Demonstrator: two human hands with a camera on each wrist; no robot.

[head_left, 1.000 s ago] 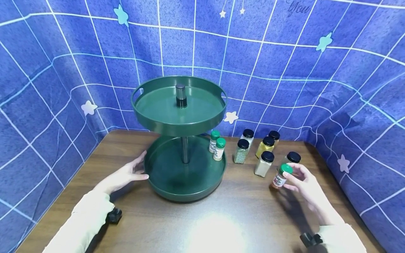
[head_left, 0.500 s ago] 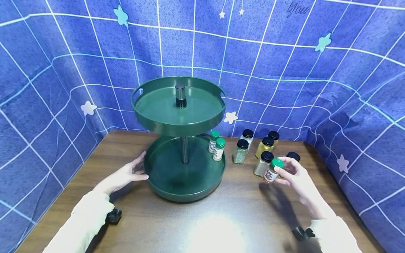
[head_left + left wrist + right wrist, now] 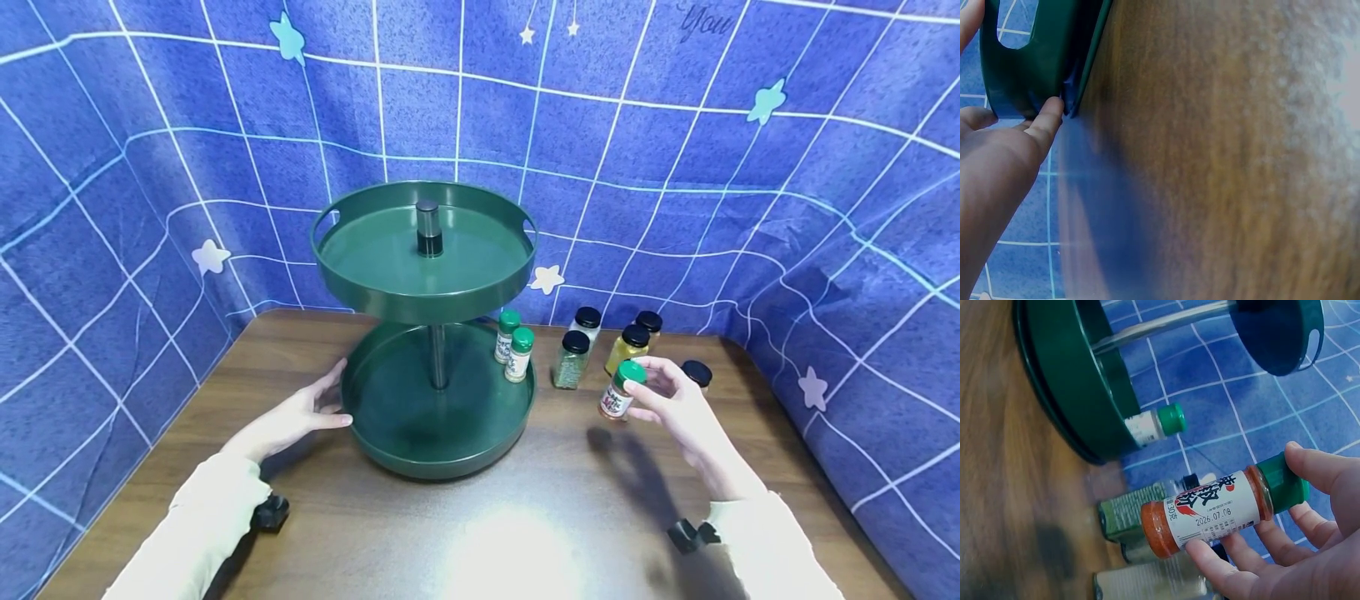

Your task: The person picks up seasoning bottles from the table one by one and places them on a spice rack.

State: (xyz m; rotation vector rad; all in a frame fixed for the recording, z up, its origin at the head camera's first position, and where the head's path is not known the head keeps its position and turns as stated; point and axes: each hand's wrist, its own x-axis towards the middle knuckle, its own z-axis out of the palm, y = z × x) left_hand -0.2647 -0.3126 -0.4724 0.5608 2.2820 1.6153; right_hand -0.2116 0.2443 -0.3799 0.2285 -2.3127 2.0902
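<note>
My right hand (image 3: 671,404) holds a spice jar (image 3: 616,405) with a green cap, tilted above the table. In the right wrist view the jar (image 3: 1204,509) shows orange-red powder and a white label, with the thumb on its cap and fingers beneath. The left hand (image 3: 303,417) rests with spread fingers against the outer side of the green two-tier turntable's lower tray (image 3: 420,471). Two green-capped spice jars (image 3: 517,357) stand in that tray at its right side. The upper tray (image 3: 427,292) sits on a metal post above.
On the table right of the turntable stand several black-capped spice jars, among them a green herb jar (image 3: 571,362) and a yellow one (image 3: 628,348). A pale jar (image 3: 1147,581) lies behind the right hand. Blue patterned cloth (image 3: 637,150) hangs around the table's back and sides.
The right hand has carried the green-capped jar leftward, toward the turntable, passing in front of the pale black-capped jar. My left hand and the turntable have stayed put.
</note>
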